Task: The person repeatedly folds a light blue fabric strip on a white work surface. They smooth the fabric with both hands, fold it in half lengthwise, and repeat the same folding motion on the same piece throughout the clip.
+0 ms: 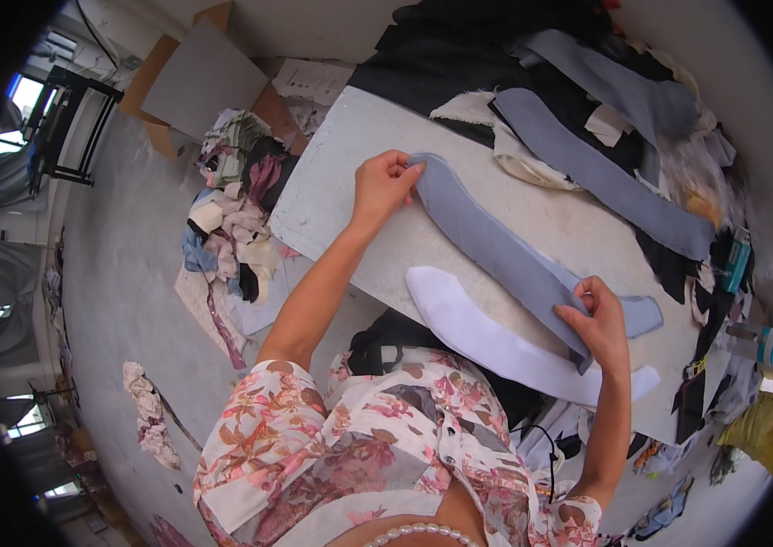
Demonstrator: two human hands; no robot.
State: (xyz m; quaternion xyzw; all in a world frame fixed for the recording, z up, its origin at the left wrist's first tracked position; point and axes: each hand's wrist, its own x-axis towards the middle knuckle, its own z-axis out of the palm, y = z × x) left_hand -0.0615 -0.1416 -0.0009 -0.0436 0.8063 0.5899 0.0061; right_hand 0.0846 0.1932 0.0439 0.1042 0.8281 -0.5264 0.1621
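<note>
A long curved strip of grey-blue fabric (489, 239) is stretched between my two hands above a pale worktable. My left hand (386, 184) pinches its upper left end between thumb and fingers. Near its lower right end, my right hand (595, 318) grips the edge; the tip hangs below the fingers. Another lighter blue-grey piece (643, 316) shows behind the strip and right hand. Along the table's near edge lies a curved white piece (496, 349), partly hidden by my right forearm. A similar grey-blue strip (612, 178) rests farther back.
Black cloth (448, 61) and more grey fabric (605, 82) are heaped at the worktable's (332, 178) back. Fabric scraps (229, 225) are piled left of it, beside an open cardboard box (202, 75). A phone-like dark object (691, 410) and a teal-lidded container (766, 345) are at the right.
</note>
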